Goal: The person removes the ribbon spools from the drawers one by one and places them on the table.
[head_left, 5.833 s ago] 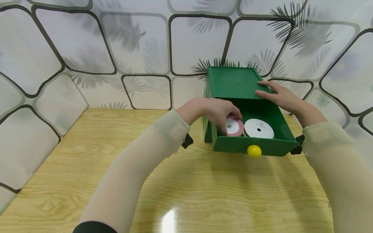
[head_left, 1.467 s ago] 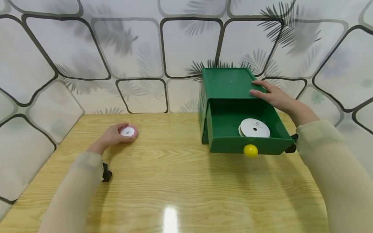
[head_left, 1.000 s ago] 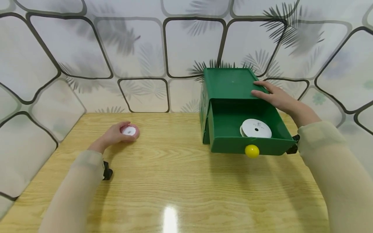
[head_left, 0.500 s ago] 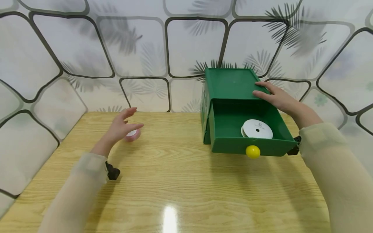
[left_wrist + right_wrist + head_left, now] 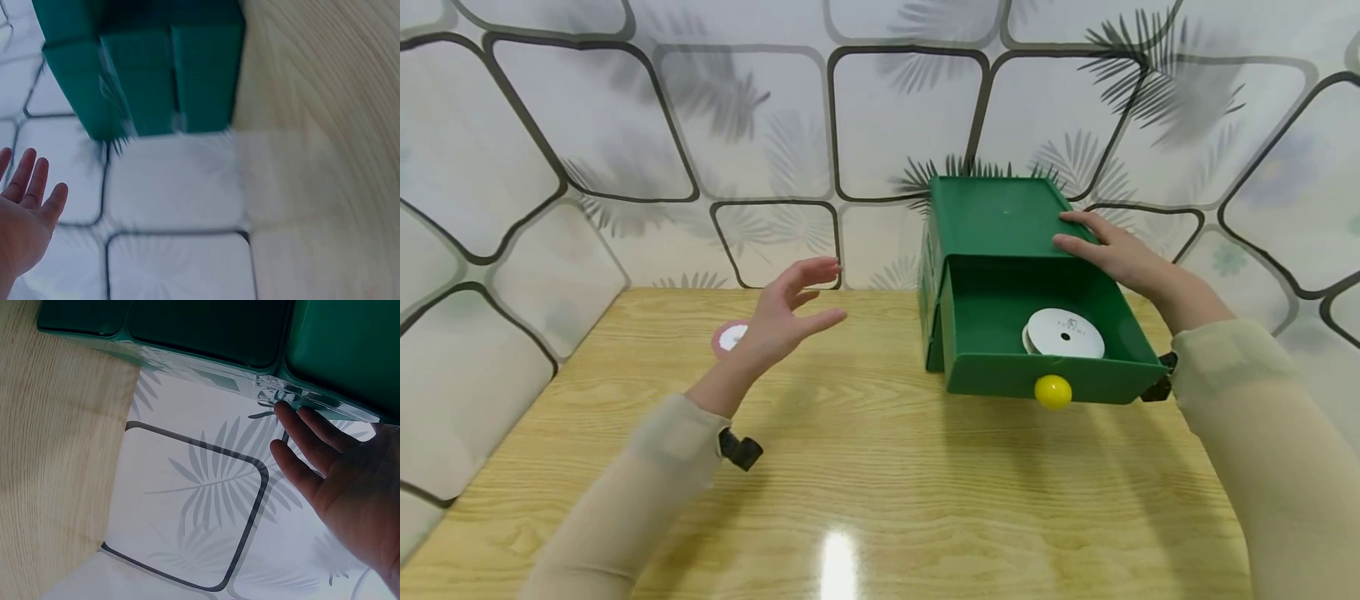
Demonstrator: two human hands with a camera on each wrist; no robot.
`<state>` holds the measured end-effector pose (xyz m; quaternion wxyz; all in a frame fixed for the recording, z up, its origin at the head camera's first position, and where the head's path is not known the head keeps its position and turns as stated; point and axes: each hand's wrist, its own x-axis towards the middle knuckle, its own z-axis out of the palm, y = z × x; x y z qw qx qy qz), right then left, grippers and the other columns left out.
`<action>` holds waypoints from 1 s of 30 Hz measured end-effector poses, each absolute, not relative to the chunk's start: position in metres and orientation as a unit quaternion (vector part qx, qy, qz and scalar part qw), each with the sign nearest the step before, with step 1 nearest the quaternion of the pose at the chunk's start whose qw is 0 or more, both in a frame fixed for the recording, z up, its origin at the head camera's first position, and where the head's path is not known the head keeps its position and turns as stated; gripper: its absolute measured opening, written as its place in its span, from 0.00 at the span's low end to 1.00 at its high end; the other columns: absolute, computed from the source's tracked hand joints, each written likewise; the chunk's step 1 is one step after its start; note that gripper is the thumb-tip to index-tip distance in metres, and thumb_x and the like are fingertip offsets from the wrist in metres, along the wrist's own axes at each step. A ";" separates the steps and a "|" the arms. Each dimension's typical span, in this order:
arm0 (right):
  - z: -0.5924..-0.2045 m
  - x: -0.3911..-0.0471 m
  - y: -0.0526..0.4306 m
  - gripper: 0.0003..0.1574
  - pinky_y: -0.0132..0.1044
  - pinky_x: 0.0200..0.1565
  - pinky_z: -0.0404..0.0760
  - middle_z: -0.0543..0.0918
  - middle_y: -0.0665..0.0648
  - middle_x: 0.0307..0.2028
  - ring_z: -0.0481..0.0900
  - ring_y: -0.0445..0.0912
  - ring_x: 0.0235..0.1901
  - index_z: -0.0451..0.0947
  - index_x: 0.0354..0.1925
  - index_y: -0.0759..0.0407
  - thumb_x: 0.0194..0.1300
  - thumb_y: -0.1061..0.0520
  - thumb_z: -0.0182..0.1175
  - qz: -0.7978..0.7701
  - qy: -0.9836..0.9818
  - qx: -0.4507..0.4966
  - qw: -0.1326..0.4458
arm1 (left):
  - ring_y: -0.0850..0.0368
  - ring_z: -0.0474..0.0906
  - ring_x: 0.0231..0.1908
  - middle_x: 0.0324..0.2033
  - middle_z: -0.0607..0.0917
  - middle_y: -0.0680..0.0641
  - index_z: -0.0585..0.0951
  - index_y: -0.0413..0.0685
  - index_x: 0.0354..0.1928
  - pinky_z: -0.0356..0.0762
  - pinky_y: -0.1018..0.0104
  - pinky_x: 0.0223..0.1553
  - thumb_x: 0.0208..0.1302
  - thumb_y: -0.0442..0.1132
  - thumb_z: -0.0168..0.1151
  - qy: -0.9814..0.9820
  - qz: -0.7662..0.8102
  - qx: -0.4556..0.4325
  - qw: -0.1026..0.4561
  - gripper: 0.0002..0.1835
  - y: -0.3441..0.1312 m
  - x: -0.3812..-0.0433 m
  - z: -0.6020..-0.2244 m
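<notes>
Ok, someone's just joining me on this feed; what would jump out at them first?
Probably the bright yellow knob on the open drawer of the green box, right of centre. Next, the white spool inside that drawer, stark against the green. Then, on the table at left, a pink-rimmed spool, partly hidden behind the raised left hand.

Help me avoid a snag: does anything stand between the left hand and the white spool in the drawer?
The drawer's left wall stands between the left hand and the white spool; over its top, nothing visible blocks the way.
</notes>
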<state>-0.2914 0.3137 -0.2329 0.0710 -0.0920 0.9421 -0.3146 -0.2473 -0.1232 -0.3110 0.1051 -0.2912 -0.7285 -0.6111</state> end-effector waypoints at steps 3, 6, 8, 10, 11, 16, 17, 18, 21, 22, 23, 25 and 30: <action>-0.233 -0.292 0.314 0.49 0.71 0.62 0.44 0.33 0.68 0.75 0.39 0.72 0.69 0.37 0.78 0.54 0.73 0.35 0.44 -0.313 0.943 -0.093 0.070 | 0.53 0.71 0.59 0.58 0.77 0.38 0.71 0.35 0.63 0.67 0.54 0.60 0.56 0.23 0.67 -0.709 -0.615 -0.331 0.100 0.31 -0.102 -0.243 -0.301; -0.233 -0.292 0.314 0.49 0.71 0.62 0.44 0.32 0.68 0.75 0.39 0.72 0.70 0.37 0.78 0.54 0.73 0.34 0.44 -0.315 0.942 -0.093 0.069 | 0.52 0.71 0.59 0.58 0.77 0.38 0.70 0.35 0.63 0.66 0.54 0.61 0.56 0.22 0.67 -0.691 -0.614 -0.369 0.095 0.32 -0.082 -0.241 -0.292; -0.233 -0.292 0.314 0.49 0.71 0.63 0.43 0.33 0.68 0.75 0.39 0.71 0.70 0.37 0.78 0.54 0.73 0.35 0.44 -0.318 0.941 -0.093 0.068 | 0.53 0.71 0.59 0.58 0.77 0.40 0.70 0.35 0.63 0.66 0.55 0.61 0.55 0.22 0.68 -0.682 -0.614 -0.385 0.095 0.32 -0.071 -0.241 -0.286; -0.233 -0.293 0.313 0.49 0.70 0.63 0.44 0.33 0.68 0.75 0.40 0.71 0.69 0.38 0.77 0.54 0.73 0.34 0.44 -0.319 0.941 -0.093 0.067 | 0.54 0.72 0.59 0.58 0.77 0.42 0.70 0.35 0.64 0.66 0.56 0.61 0.55 0.23 0.68 -0.679 -0.611 -0.396 0.094 0.33 -0.060 -0.241 -0.280; -0.233 -0.292 0.313 0.49 0.70 0.63 0.44 0.34 0.68 0.75 0.40 0.72 0.69 0.38 0.77 0.54 0.73 0.35 0.44 -0.320 0.941 -0.093 0.067 | 0.55 0.72 0.59 0.58 0.77 0.42 0.70 0.36 0.64 0.66 0.57 0.61 0.55 0.23 0.68 -0.679 -0.609 -0.400 0.092 0.33 -0.056 -0.241 -0.277; -0.233 -0.291 0.313 0.49 0.71 0.62 0.44 0.34 0.69 0.75 0.41 0.72 0.69 0.37 0.77 0.54 0.73 0.34 0.44 -0.320 0.940 -0.092 0.068 | 0.54 0.69 0.62 0.61 0.75 0.43 0.68 0.39 0.67 0.65 0.61 0.62 0.57 0.27 0.70 -0.681 -0.593 -0.426 0.060 0.35 -0.033 -0.239 -0.262; -0.233 -0.291 0.313 0.49 0.71 0.62 0.44 0.34 0.69 0.75 0.41 0.72 0.69 0.37 0.78 0.53 0.73 0.34 0.44 -0.321 0.940 -0.091 0.069 | 0.53 0.69 0.62 0.62 0.74 0.43 0.67 0.40 0.67 0.65 0.62 0.62 0.57 0.28 0.70 -0.681 -0.589 -0.433 0.052 0.36 -0.029 -0.239 -0.258; -0.233 -0.291 0.313 0.49 0.71 0.62 0.44 0.34 0.69 0.74 0.41 0.72 0.69 0.37 0.78 0.53 0.73 0.34 0.44 -0.321 0.940 -0.091 0.069 | 0.53 0.69 0.62 0.62 0.74 0.42 0.67 0.40 0.67 0.65 0.61 0.62 0.57 0.29 0.70 -0.681 -0.584 -0.440 0.044 0.36 -0.024 -0.239 -0.255; -0.233 -0.291 0.314 0.49 0.71 0.62 0.45 0.34 0.69 0.74 0.41 0.72 0.69 0.37 0.78 0.53 0.73 0.34 0.44 -0.321 0.940 -0.091 0.070 | 0.55 0.68 0.62 0.63 0.73 0.44 0.66 0.41 0.68 0.65 0.61 0.63 0.57 0.32 0.71 -0.689 -0.563 -0.456 0.016 0.37 -0.012 -0.242 -0.247; -0.233 -0.291 0.314 0.49 0.71 0.62 0.45 0.34 0.69 0.74 0.41 0.73 0.69 0.37 0.78 0.53 0.73 0.34 0.44 -0.321 0.940 -0.090 0.070 | 0.56 0.68 0.62 0.63 0.73 0.45 0.66 0.41 0.68 0.65 0.61 0.62 0.58 0.33 0.71 -0.693 -0.554 -0.462 0.008 0.37 -0.008 -0.244 -0.245; -0.233 -0.291 0.314 0.49 0.71 0.62 0.45 0.35 0.69 0.74 0.41 0.73 0.69 0.37 0.78 0.53 0.73 0.34 0.44 -0.321 0.940 -0.090 0.071 | 0.56 0.68 0.61 0.63 0.72 0.45 0.66 0.42 0.68 0.65 0.62 0.62 0.58 0.34 0.71 -0.697 -0.543 -0.469 0.000 0.37 -0.005 -0.245 -0.243; -0.233 -0.292 0.314 0.49 0.71 0.62 0.45 0.35 0.70 0.74 0.42 0.73 0.69 0.37 0.78 0.53 0.73 0.34 0.44 -0.320 0.940 -0.089 0.072 | 0.57 0.68 0.61 0.63 0.72 0.46 0.66 0.43 0.68 0.65 0.63 0.62 0.59 0.36 0.71 -0.706 -0.521 -0.478 -0.018 0.37 0.002 -0.248 -0.240; -0.233 -0.293 0.313 0.49 0.71 0.62 0.44 0.36 0.70 0.74 0.41 0.72 0.69 0.37 0.77 0.54 0.73 0.34 0.43 -0.319 0.940 -0.092 0.074 | 0.57 0.69 0.60 0.63 0.72 0.46 0.66 0.44 0.68 0.65 0.63 0.61 0.59 0.40 0.71 -0.718 -0.480 -0.500 -0.068 0.37 0.016 -0.255 -0.235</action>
